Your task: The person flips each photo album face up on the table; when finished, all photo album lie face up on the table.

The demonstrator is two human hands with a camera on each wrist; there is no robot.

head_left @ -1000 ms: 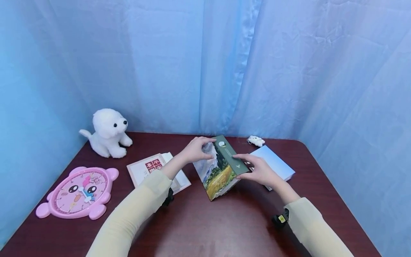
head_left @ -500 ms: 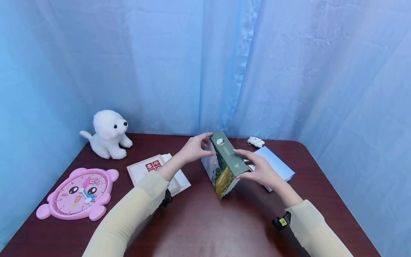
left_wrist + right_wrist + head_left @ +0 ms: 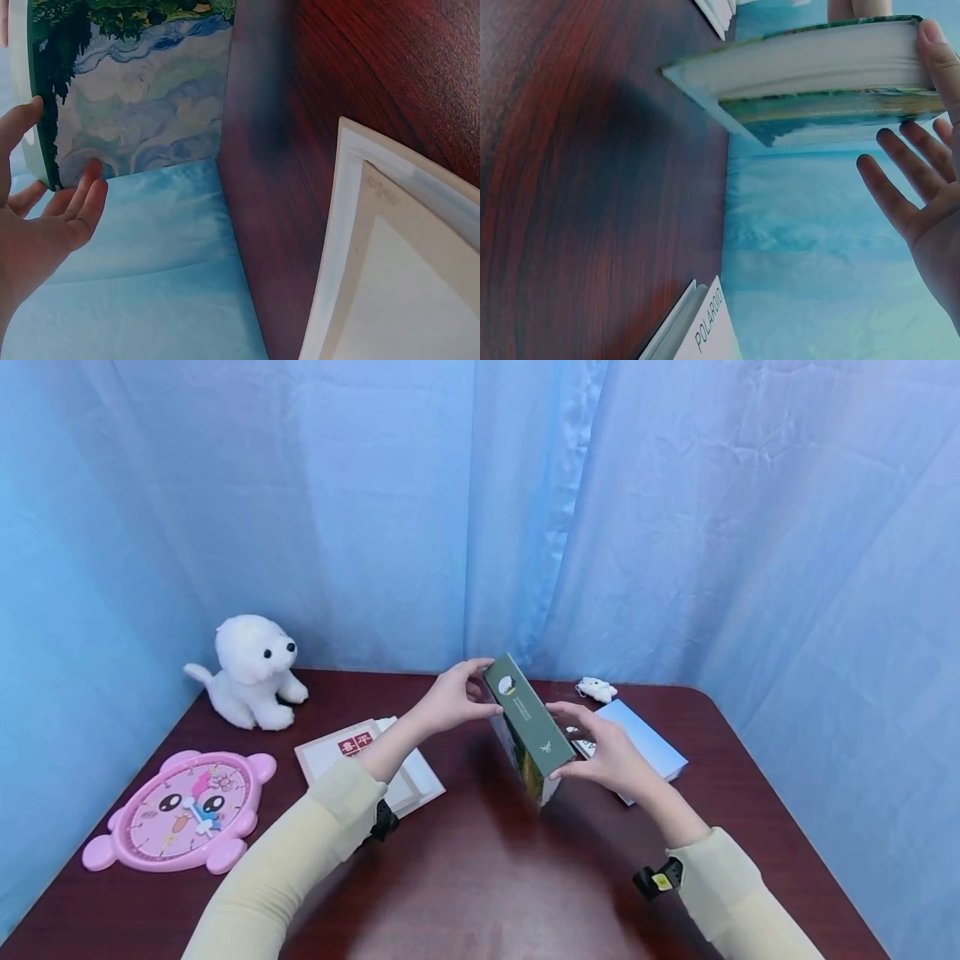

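A thick book (image 3: 528, 714) with a green spine and a painted landscape cover stands near the middle of the table, spine upward. My left hand (image 3: 453, 697) grips the far end of the spine, its thumb against the left cover. At the near end, my right hand (image 3: 611, 747) holds the book between thumb and fingers. The left wrist view has the painted cover (image 3: 150, 105) filling its upper left. White page edges (image 3: 810, 64) show in the right wrist view. Whether the lower edge touches the table cannot be told.
Left of the book lie beige-white books (image 3: 420, 777) with a red seal print. A blue-white book (image 3: 637, 735) lies to the right, near a small white plush (image 3: 597, 689). A pink clock (image 3: 180, 810) and white toy dog (image 3: 255, 672) occupy the left side.
The book has swung from a leftward-leaning tilt to nearly upright, so its spine faces up and less cover shows. Both hands have kept their hold, the left rising slightly.
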